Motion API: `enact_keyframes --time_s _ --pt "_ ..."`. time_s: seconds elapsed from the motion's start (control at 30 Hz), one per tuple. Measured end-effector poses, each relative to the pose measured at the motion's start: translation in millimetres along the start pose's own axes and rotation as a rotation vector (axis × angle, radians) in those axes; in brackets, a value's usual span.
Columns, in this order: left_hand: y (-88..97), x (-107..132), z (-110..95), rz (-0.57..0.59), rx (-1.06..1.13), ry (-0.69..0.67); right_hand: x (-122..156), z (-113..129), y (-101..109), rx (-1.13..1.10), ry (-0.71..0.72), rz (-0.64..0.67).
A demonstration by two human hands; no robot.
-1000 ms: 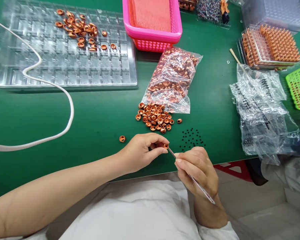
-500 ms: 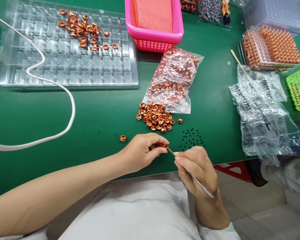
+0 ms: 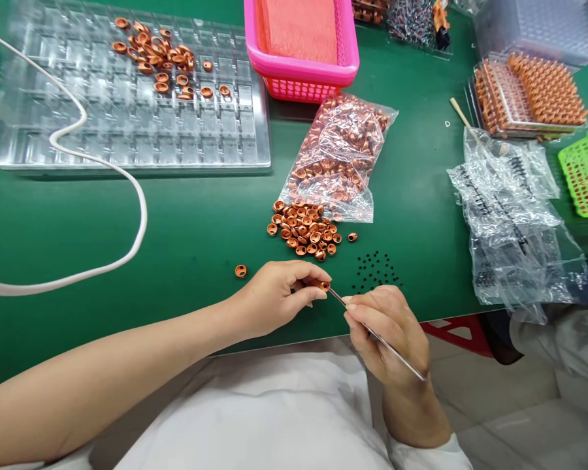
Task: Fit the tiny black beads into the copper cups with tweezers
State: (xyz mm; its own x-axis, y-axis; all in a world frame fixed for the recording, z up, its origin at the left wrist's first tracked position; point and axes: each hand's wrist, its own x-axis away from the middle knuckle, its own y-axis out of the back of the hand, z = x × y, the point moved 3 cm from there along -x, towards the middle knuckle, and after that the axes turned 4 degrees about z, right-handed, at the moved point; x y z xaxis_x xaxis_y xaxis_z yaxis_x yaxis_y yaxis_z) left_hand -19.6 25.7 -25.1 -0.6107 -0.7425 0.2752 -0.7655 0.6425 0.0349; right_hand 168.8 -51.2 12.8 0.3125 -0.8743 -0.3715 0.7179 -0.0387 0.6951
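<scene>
Between the thumb and fingertips of my left hand [image 3: 279,294] is a small copper-coloured cup-shaped part [image 3: 325,286]. My right hand [image 3: 389,329] grips a thin metal rod-like tool [image 3: 396,354] like a pen, its tip at the copper part. Just beyond my left hand lies a pile of similar copper parts [image 3: 306,228], spilling from the mouth of a clear plastic bag [image 3: 343,143] full of them. A single copper part [image 3: 240,271] rests left of my left hand. Several tiny black pieces [image 3: 372,269] are scattered beyond my right hand.
A clear compartment tray [image 3: 127,130] with loose copper parts stands back left, crossed by a white cord [image 3: 140,222]. Behind the bag is a pink basket [image 3: 304,72]. At right lie crumpled plastic bags [image 3: 514,222], a green basket [image 3: 585,173] and a tray of orange pieces [image 3: 543,94].
The rear end of the tool has swung slightly right and up as my right hand shifted a little. My left hand keeps its place with the copper part.
</scene>
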Motion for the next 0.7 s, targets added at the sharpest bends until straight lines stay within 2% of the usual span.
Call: enact_keyframes --time_s 0.17,0.47,0.6,0.7 --pt "1.6 -0.6 -6.4 0.019 0.016 0.046 -1.3 0.5 1.0 -0.02 0.009 -0.035" --pt "2.7 -1.3 -8.6 0.011 0.028 0.045 -2.7 2.4 1.9 -0.027 -0.023 -0.087" --pt "2.9 -0.8 -7.8 0.033 0.067 0.074 -0.5 3.3 7.0 -0.054 -0.042 -0.162" --pt "2.3 0.6 -8.2 0.067 0.099 0.091 2.1 2.4 9.3 -0.07 -0.03 -0.159"
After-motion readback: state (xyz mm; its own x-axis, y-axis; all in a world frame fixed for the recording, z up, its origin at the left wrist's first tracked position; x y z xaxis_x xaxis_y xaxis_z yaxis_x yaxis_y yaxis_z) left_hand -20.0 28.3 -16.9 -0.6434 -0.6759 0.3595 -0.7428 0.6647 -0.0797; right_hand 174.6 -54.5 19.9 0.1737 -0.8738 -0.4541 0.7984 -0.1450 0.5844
